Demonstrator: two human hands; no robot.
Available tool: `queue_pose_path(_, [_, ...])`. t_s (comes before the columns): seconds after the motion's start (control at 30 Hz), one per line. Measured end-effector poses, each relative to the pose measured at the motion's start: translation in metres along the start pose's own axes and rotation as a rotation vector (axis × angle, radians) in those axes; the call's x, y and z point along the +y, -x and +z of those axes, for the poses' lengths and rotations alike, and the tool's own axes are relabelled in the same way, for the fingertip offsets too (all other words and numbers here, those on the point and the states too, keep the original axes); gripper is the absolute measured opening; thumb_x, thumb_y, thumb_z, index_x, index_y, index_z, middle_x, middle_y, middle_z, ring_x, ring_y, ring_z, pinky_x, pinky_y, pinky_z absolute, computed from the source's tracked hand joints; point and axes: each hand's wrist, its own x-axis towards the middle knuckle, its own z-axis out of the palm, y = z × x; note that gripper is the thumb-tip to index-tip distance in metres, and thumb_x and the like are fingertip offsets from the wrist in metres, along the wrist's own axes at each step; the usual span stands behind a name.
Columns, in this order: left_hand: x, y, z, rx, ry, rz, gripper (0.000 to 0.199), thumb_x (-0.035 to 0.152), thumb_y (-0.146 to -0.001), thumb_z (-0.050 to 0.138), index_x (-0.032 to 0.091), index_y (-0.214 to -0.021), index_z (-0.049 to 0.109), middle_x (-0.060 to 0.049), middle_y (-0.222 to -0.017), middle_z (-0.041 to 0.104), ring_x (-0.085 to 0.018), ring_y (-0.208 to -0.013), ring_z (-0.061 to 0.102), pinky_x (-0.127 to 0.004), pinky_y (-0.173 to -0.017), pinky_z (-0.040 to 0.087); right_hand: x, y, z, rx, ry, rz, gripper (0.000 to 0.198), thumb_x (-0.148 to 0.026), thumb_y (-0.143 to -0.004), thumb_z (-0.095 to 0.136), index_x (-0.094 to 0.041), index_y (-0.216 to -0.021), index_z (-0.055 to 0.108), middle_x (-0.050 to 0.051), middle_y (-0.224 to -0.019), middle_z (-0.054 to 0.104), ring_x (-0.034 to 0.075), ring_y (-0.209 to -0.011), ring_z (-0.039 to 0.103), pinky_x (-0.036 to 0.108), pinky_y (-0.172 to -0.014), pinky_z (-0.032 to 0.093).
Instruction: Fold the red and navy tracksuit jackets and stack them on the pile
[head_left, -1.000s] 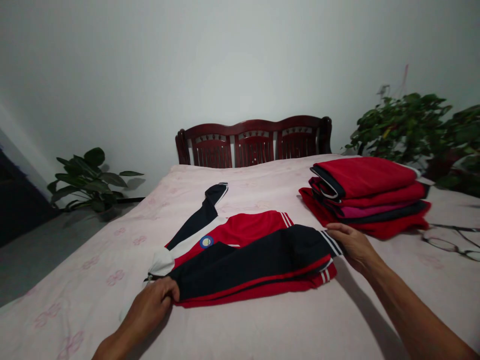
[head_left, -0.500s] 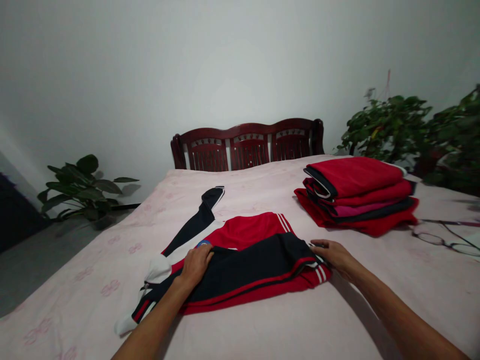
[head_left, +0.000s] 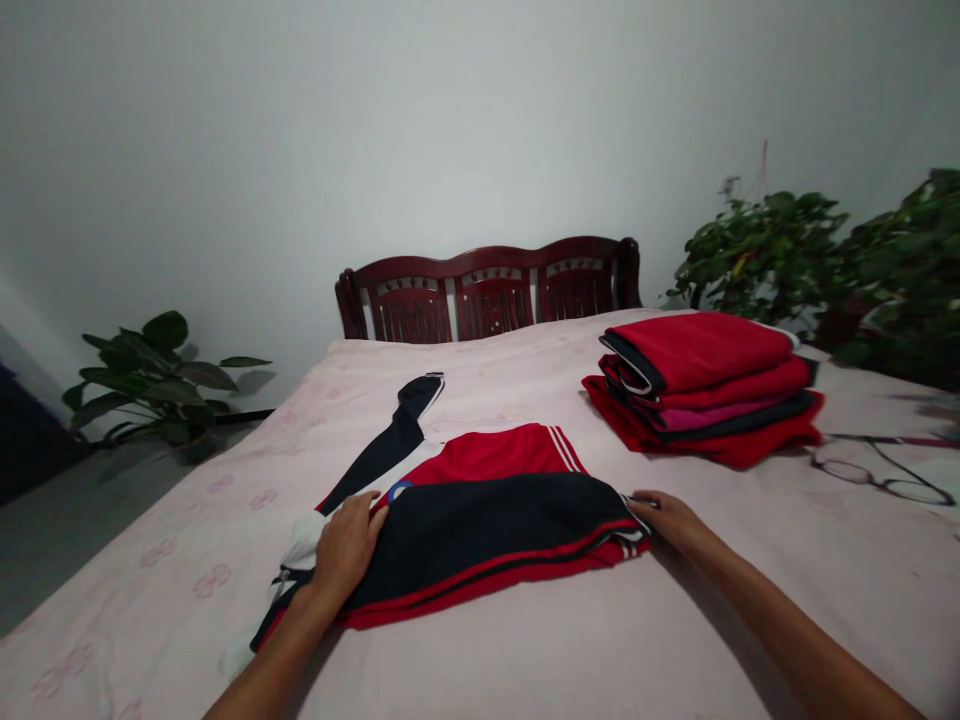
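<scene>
I saw one clothes stack [head_left: 709, 355], one jacket [head_left: 495, 525]: under the left hand [head_left: 346, 545], grip unclear; right hand [head_left: 675, 522] pinched its cuff [head_left: 636, 512].

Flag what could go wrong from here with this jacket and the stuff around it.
1. The near sleeve could bunch or slip: the right hand is only at its cuff end.
2. The far sleeve lies stretched out on the bed, so it may drag or crease if the jacket shifts.
3. The glasses lie close beside the stack of clothes, where a sliding garment might knock them.
</scene>
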Motion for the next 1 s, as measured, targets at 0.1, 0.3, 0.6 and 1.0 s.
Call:
queue_pose_path(0.1, [0.000, 0.038, -0.001, 0.048, -0.019, 0.352, 0.039, 0.040, -0.090, 0.055, 0.027, -0.127, 0.057, -0.008, -0.130, 0.060, -0.027, -0.120, 0.055, -0.042, -0.101, 0.043, -0.005, 0.006, 0.000, -0.025, 0.003, -0.002, 0.055, -0.035, -0.080, 0.064, -0.010, -0.128, 0.056, 0.016, -0.110, 0.071, 0.020, -0.077, 0.070, 0.027, -0.058, 0.054])
queue_pose_path(0.3, [-0.029, 0.072, -0.006, 0.031, 0.008, 0.456, 0.023, 0.014, -0.087, 0.048, 0.026, -0.099, 0.063, -0.005, -0.111, 0.064, -0.021, -0.102, 0.062, -0.034, -0.090, 0.048, -0.055, 0.029, 0.009, -0.031, -0.139, -0.085, 0.054, -0.029, -0.080, 0.062, -0.015, -0.131, 0.054, 0.009, -0.094, 0.069, 0.015, -0.064, 0.063, 0.024, -0.050, 0.048])
queue_pose_path(0.6, [-0.064, 0.078, -0.037, -0.119, 0.141, 0.266, 0.015, 0.022, -0.085, 0.049, 0.026, -0.089, 0.063, -0.001, -0.096, 0.066, -0.019, -0.092, 0.061, -0.029, -0.082, 0.048, -0.043, 0.016, 0.001, 0.057, 0.201, -0.331, 0.054, -0.030, -0.077, 0.060, -0.016, -0.129, 0.057, 0.010, -0.097, 0.069, 0.021, -0.076, 0.065, 0.032, -0.065, 0.053])
queue_pose_path(1.0, [-0.031, 0.044, -0.029, -0.118, -0.013, 0.001, 0.040, 0.047, -0.087, 0.052, 0.018, -0.110, 0.067, -0.012, -0.110, 0.068, -0.031, -0.105, 0.060, -0.045, -0.096, 0.044, -0.073, 0.016, 0.044, -0.180, 0.929, -0.857, 0.062, -0.059, -0.081, 0.059, -0.019, -0.128, 0.059, 0.016, -0.130, 0.062, 0.033, -0.120, 0.054, 0.044, -0.101, 0.041])
